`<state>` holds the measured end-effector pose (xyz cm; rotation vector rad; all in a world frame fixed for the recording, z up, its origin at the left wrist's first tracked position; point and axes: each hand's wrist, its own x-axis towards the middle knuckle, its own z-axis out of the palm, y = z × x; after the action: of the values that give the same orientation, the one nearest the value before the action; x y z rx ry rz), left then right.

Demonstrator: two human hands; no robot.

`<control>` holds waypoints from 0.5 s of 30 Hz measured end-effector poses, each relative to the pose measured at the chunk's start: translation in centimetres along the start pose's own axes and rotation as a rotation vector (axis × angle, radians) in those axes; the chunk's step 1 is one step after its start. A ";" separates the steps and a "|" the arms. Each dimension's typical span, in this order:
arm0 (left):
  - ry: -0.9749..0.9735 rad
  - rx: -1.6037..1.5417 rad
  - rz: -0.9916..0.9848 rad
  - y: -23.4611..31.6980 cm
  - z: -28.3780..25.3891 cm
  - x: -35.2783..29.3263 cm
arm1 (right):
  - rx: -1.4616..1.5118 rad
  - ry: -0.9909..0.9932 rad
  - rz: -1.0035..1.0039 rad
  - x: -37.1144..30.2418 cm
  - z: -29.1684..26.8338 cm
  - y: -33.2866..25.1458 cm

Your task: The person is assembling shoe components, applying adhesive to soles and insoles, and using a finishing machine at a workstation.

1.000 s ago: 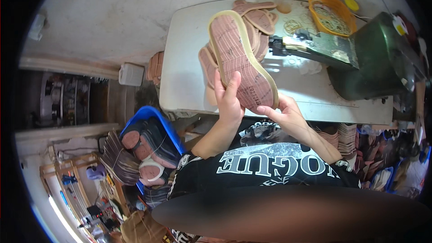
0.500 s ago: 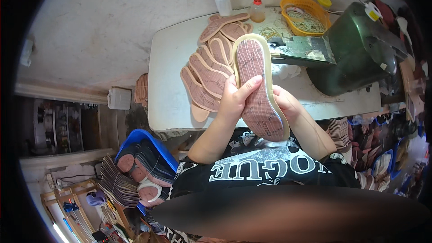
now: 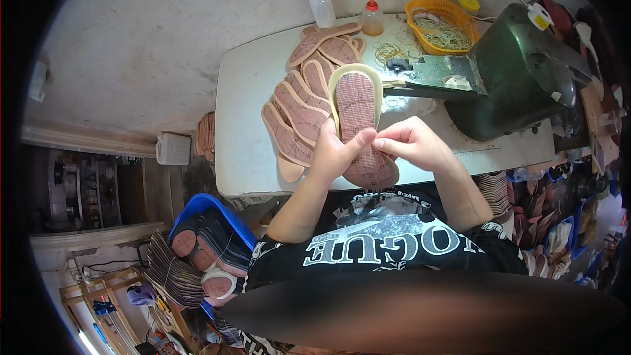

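Observation:
A reddish-brown insole (image 3: pixel 355 102) with a pattern of pale lines and a cream rim stands tilted in front of my chest. My left hand (image 3: pixel 336 151) grips it by the left edge, thumb pressed across its face. At the opposite edge, my right hand (image 3: pixel 415 143) has thumb and forefinger pinched together; whether they hold the rim or something small is hidden. Behind and to the left, several similar brown insoles (image 3: pixel 303 115) with tan rims lie overlapping on the white table (image 3: pixel 246 75).
A green sewing-type machine (image 3: pixel 519 59) with a flat arm stands at the right. Beyond are a yellow basket (image 3: pixel 430 5) of elastic bands, a red-tipped bottle (image 3: pixel 372 20) and a blue-capped bottle (image 3: pixel 321 10). A blue bin (image 3: pixel 197 205) of soles sits lower left.
The insole has come lower and nearer my chest, its top leaning away. My right hand has moved from behind its edge to a pinch at the right side.

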<state>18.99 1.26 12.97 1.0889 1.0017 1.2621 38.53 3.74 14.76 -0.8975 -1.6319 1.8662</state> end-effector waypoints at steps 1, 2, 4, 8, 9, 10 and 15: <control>0.018 0.118 0.064 0.0 -0.1 0.1 | -0.002 0.001 -0.001 -0.1 0.3 -0.3; 0.036 0.237 0.129 0.0 -0.1 0.1 | -0.120 0.046 -0.075 -0.2 0.6 -0.6; 0.022 0.236 0.087 0.8 0.0 0.4 | -0.180 0.144 -0.264 0.1 1.3 0.1; -0.031 0.081 -0.058 2.4 -0.1 0.9 | 0.237 -0.110 0.101 0.2 -1.1 0.3; -0.060 -0.008 -0.126 2.5 0.0 1.1 | 0.237 -0.108 0.097 0.5 -1.4 0.6; -0.064 -0.005 -0.125 2.5 0.1 1.1 | 0.223 -0.195 0.089 0.6 -1.5 0.8; -0.090 0.228 0.163 2.4 1.1 1.5 | -0.048 -0.016 -0.019 0.5 -0.6 0.3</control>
<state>19.65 2.68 15.54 1.4156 1.0215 1.2373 38.69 4.42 14.40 -0.8862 -1.6958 1.8328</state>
